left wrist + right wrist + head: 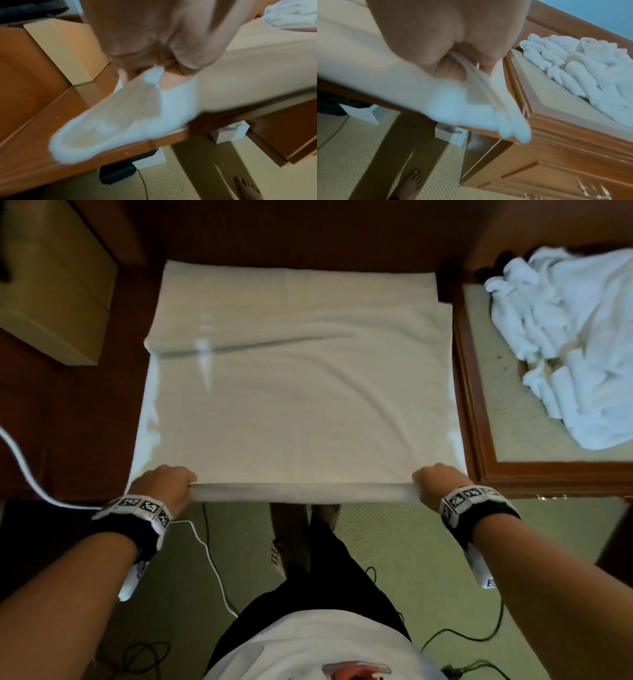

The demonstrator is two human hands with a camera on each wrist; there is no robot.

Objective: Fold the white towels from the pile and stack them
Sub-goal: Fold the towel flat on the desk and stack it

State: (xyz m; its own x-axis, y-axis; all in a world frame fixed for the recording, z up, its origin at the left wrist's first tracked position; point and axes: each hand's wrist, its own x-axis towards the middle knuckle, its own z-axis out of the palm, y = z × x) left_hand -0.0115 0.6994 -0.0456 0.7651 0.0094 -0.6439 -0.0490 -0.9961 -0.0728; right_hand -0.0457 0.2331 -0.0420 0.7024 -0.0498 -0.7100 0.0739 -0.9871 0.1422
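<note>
A large white towel (298, 405) lies spread over the dark wooden table (68, 440), its far part overlapping a folded layer at the back. My left hand (168, 484) grips the near left corner of the towel (120, 121). My right hand (435, 482) grips the near right corner (471, 108). Both fists are curled round the near edge, which is lifted slightly at the table's front. A rumpled pile of white towels (568, 344) sits on the cabinet to the right, also in the right wrist view (583, 70).
A cardboard box (51, 278) stands at the back left of the table. The wooden cabinet (479, 419) adjoins the table's right side. Cables (212, 559) trail over the carpet near my bare feet (284, 546). White boxes (228, 132) sit under the table.
</note>
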